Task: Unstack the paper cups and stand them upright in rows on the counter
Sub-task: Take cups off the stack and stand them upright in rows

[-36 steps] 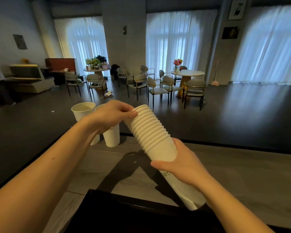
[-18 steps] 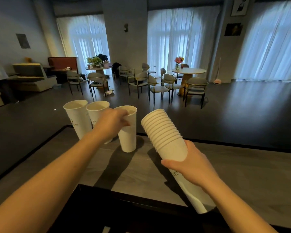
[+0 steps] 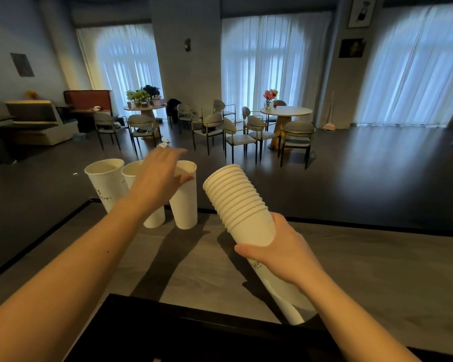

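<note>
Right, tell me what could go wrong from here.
The open left hand hangs right over the third upright white paper cup; pulling back carelessly could topple it into its neighbour. All three cups stand near the grey counter's far edge. The tilted stack of nested white cups could slip in the right hand.
</note>
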Available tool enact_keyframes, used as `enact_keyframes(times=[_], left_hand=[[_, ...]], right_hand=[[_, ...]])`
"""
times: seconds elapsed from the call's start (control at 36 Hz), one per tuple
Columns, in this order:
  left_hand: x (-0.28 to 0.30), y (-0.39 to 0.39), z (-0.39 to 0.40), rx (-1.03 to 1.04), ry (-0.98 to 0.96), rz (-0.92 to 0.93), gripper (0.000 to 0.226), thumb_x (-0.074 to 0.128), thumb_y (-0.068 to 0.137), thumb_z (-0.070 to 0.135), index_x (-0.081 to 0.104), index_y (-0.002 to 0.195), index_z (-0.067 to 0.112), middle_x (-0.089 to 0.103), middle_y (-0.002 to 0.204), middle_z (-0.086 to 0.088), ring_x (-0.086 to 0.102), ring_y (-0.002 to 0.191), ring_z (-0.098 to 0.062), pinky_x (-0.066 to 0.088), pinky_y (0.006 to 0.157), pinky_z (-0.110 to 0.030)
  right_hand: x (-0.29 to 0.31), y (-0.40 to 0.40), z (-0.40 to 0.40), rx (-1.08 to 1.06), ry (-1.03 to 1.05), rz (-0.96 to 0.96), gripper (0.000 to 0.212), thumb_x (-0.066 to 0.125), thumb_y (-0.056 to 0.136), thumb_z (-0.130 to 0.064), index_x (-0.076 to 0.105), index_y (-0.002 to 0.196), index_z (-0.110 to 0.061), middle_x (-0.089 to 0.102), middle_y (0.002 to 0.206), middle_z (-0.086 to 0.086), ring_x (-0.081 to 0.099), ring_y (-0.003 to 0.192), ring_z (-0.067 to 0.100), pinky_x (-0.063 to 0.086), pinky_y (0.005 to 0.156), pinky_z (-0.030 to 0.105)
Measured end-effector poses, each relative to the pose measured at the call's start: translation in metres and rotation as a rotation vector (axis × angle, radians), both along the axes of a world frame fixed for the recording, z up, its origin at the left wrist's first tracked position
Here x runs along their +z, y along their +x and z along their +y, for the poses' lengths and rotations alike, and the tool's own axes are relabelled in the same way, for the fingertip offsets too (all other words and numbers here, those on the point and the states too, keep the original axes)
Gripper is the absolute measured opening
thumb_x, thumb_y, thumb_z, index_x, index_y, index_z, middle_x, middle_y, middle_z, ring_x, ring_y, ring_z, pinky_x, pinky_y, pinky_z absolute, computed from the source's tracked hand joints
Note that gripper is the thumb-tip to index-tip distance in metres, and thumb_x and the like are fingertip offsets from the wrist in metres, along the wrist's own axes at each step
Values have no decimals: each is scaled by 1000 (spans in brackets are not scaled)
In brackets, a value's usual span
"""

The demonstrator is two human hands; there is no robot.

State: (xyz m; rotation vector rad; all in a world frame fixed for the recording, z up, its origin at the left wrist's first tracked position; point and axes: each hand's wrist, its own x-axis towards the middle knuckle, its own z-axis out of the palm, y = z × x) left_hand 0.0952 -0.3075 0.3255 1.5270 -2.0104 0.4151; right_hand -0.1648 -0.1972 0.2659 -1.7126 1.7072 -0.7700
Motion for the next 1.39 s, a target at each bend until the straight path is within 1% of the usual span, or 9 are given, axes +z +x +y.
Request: enact_keyframes(times=[0.06, 0.17, 0.31, 0.58, 0.67, 0.89, 1.17, 1.28, 1.39], left_hand=[[12, -15, 13, -128, 29, 201, 47, 56, 94, 41, 52, 136, 19, 57, 134, -3, 49, 125, -21, 40, 106, -41], [34, -35, 38, -343, 685, 447, 44, 38, 95, 61, 62, 122, 36, 63, 125, 12, 57, 117, -9, 42, 106, -42], [48, -42, 55, -427, 768, 486, 20, 56, 96, 32, 76, 96, 28, 74, 98, 12, 66, 95, -4, 48, 91, -30], [65, -50, 44, -222, 225, 769, 24, 66, 89, 32, 69, 110, 20, 65, 94, 8, 59, 87, -7, 43, 74, -24], [61, -54, 35, -179, 59, 644, 24, 64, 91, 32, 69, 106, 14, 65, 91, -1, 59, 83, -15, 44, 70, -27], [-9, -83, 16, -160, 155, -76, 14, 68, 88, 27, 66, 85, 13, 65, 74, -6, 63, 72, -28, 50, 64, -38], [-14, -81, -5, -97, 122, -144, 16, 65, 89, 28, 65, 97, 14, 69, 91, -13, 62, 84, -32, 45, 74, -39], [-6, -82, -6, -91, 74, -146, 49, 70, 85, 36, 58, 128, 15, 69, 115, -8, 61, 106, -29, 45, 91, -44], [18, -103, 25, -301, 86, 219, 35, 49, 98, 35, 58, 128, 19, 64, 115, 6, 56, 109, -13, 46, 94, -34]], right_hand=[[1, -1, 2, 12, -13, -7, 94, 80, 64, -61, 33, 142, -36, 53, 118, -14, 55, 106, 12, 53, 87, 39], [0, -3, 4, 22, -35, 3, 96, 81, 63, -63, 32, 142, -38, 52, 121, -16, 54, 110, 11, 54, 90, 42], [1, -10, 12, 60, -49, 25, 99, 83, 63, -61, 29, 144, -41, 51, 126, -17, 53, 115, 12, 53, 93, 44], [2, -47, 22, -9, -58, 92, 98, 80, 63, -63, 29, 143, -40, 50, 112, -18, 54, 103, 11, 53, 83, 38], [-2, -62, 20, -70, -9, 92, 99, 76, 56, -68, 33, 140, -39, 55, 113, -14, 57, 102, 14, 55, 84, 43], [-12, -74, 19, -78, 6, 41, 97, 78, 57, -67, 35, 139, -40, 55, 117, -14, 56, 104, 13, 55, 85, 41], [-13, -71, 15, -64, -10, 3, 92, 81, 63, -60, 35, 140, -39, 54, 118, -15, 55, 104, 11, 52, 83, 37], [-12, -71, 16, -55, -16, -3, 94, 82, 64, -60, 35, 142, -38, 54, 120, -14, 54, 107, 11, 53, 86, 38], [-9, -71, 18, -49, -44, -19, 94, 82, 65, -59, 32, 143, -39, 52, 120, -16, 53, 108, 9, 49, 82, 33]])
